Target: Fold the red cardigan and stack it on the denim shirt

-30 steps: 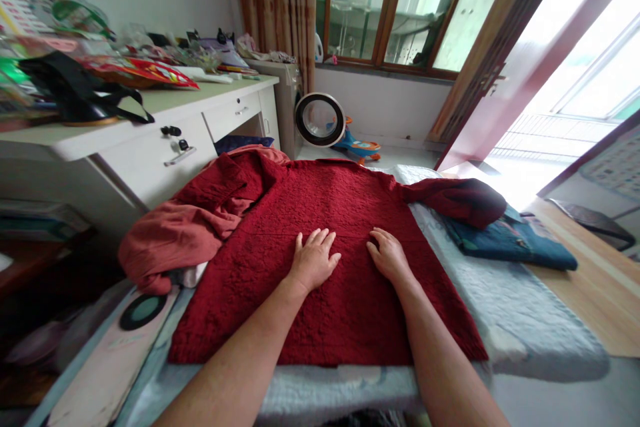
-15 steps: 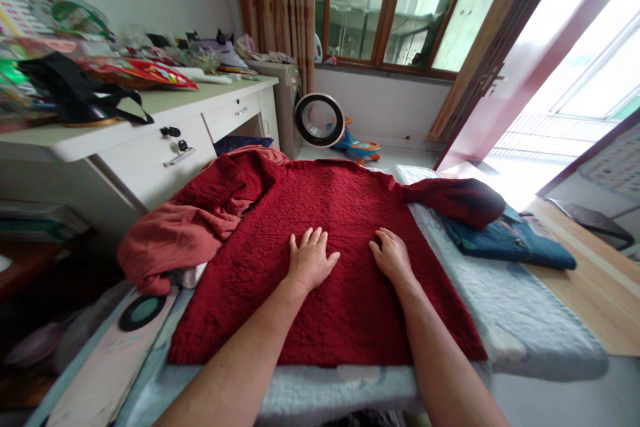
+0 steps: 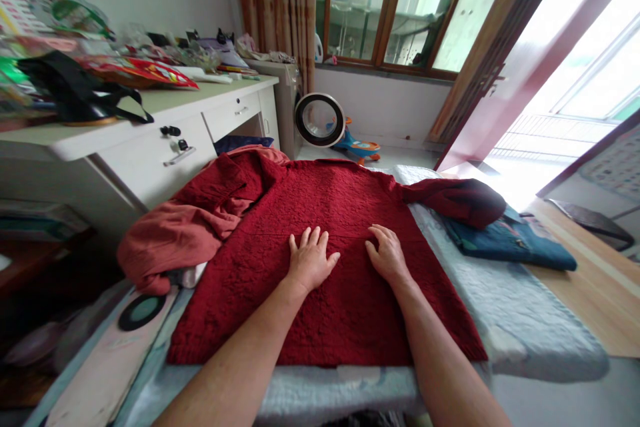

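A dark red textured sweater (image 3: 345, 313) lies spread out over a pale blue quilted cover (image 3: 520, 320), its hem toward me. One sleeve stretches right onto folded blue denim clothing (image 3: 515, 240); the other lies over a pinkish-red garment (image 3: 175, 237) on the left. My left hand (image 3: 311, 260) rests flat on the sweater's middle, fingers spread. To its right, my right hand (image 3: 387, 252) lies on the same fabric with its fingers stretched out and slightly bent. Neither hand grips the cloth.
A white desk (image 3: 150, 127) with cluttered items stands at the left, a black strapped object (image 3: 75, 90) near its edge. Beyond the sweater are a washing machine's open round door (image 3: 320, 120) and a blue-orange toy (image 3: 357, 145). A wooden surface (image 3: 575, 280) adjoins on the right.
My right hand has shifted slightly left and away from me over the sweater. My left hand and the sweater look unchanged.
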Demonstrator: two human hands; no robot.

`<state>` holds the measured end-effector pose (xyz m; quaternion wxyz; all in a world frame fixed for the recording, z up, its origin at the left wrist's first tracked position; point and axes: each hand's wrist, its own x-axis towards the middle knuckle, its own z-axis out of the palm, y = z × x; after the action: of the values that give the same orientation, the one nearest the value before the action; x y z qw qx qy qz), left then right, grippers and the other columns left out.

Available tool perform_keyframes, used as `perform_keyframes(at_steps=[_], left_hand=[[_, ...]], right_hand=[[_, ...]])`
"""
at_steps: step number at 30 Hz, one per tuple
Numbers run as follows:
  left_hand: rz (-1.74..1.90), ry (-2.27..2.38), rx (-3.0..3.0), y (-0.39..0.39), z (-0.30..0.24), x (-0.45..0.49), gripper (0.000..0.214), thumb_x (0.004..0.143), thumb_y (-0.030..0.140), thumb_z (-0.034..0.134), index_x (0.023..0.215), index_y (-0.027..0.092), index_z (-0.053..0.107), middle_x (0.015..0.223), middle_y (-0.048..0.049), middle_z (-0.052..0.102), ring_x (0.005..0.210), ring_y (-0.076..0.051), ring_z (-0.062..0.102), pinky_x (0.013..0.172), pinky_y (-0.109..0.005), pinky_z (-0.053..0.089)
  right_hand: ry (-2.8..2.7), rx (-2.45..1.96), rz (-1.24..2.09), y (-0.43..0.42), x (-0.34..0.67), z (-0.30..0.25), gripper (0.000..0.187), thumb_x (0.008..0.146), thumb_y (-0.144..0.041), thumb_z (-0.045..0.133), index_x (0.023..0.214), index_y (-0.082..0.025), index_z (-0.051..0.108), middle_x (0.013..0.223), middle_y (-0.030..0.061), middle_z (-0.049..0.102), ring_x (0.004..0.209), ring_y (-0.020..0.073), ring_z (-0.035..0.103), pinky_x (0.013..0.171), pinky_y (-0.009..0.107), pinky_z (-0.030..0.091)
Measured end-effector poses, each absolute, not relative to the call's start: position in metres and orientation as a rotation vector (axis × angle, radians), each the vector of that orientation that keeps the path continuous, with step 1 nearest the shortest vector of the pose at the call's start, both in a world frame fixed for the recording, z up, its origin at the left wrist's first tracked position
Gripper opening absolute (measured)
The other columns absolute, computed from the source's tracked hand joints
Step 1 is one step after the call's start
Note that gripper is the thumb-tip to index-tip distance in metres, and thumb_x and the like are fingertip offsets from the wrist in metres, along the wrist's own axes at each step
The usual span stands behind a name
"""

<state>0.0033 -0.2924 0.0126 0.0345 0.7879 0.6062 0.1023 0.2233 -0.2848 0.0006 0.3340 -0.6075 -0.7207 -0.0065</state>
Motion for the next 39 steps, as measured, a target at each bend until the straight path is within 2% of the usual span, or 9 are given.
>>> perform_keyframes(at_steps=[5,10,13,17,21,30,39], left_hand=[[0.348,1.833,2.45,-0.293,0.012,0.002,0.059,0.091,0.056,0.044,0.142,0.026,0.044,0.15,-0.0122,0.041,0.139,-0.035,0.032,0.109,-0.068,0.02],[0.372,1.803,2.479,-0.293,0.012,0.002,0.056,0.091,0.052,0.048,0.142,0.03,0.044,0.149,-0.0117,0.043,0.138,-0.037,0.033,0.109,-0.067,0.022],[0.39,1.743,2.487,-0.292,0.012,0.003,0.054,0.093,0.048,0.047,0.142,0.027,0.043,0.15,-0.0091,0.043,0.14,-0.034,0.033,0.111,-0.066,0.021],[0.414,1.609,2.53,-0.29,0.012,0.003,0.052,0.095,0.038,0.045,0.143,0.019,0.042,0.15,-0.0092,0.043,0.14,-0.026,0.034,0.116,-0.053,0.023],[0.426,1.545,2.548,-0.289,0.014,0.003,0.051,0.094,0.034,0.047,0.141,0.014,0.044,0.149,-0.0118,0.043,0.14,-0.025,0.036,0.116,-0.043,0.028],[0.506,1.493,2.585,-0.289,0.013,0.005,0.046,0.093,0.03,0.051,0.136,0.016,0.05,0.147,-0.0119,0.045,0.137,-0.026,0.039,0.114,-0.046,0.03],[0.508,1.518,2.581,-0.291,0.017,0.004,0.044,0.092,0.031,0.051,0.134,0.017,0.052,0.142,-0.0119,0.051,0.132,-0.025,0.044,0.113,-0.044,0.03]], right_hand=[[-2.094,-1.294,0.174,-0.289,0.201,0.007,0.031,0.086,-0.014,0.05,0.112,-0.018,0.067,0.12,0.0098,0.066,0.114,0.0218,0.057,0.104,0.041,0.042],[-2.183,-1.278,0.222,-0.291,0.192,0.005,0.031,0.087,-0.012,0.051,0.112,-0.019,0.068,0.121,0.0094,0.066,0.116,0.0215,0.057,0.104,0.041,0.042],[-2.182,-1.302,0.217,-0.29,0.193,0.004,0.031,0.086,-0.013,0.053,0.114,-0.019,0.067,0.122,0.0102,0.066,0.117,0.0221,0.056,0.105,0.042,0.042],[-2.173,-1.33,0.221,-0.29,0.194,0.005,0.031,0.086,-0.014,0.054,0.114,-0.017,0.067,0.123,0.0113,0.065,0.117,0.0224,0.056,0.105,0.041,0.042],[-2.161,-1.357,0.213,-0.29,0.195,0.006,0.03,0.086,-0.015,0.055,0.113,-0.015,0.067,0.122,0.012,0.066,0.116,0.0229,0.057,0.105,0.041,0.042],[-2.14,-1.388,0.208,-0.289,0.197,0.006,0.029,0.086,-0.015,0.054,0.112,-0.016,0.068,0.12,0.0117,0.067,0.115,0.0227,0.058,0.104,0.04,0.043],[-2.116,-1.427,0.19,-0.287,0.203,0.004,0.027,0.087,-0.019,0.054,0.109,-0.017,0.07,0.119,0.0113,0.067,0.116,0.0233,0.057,0.104,0.042,0.043]])
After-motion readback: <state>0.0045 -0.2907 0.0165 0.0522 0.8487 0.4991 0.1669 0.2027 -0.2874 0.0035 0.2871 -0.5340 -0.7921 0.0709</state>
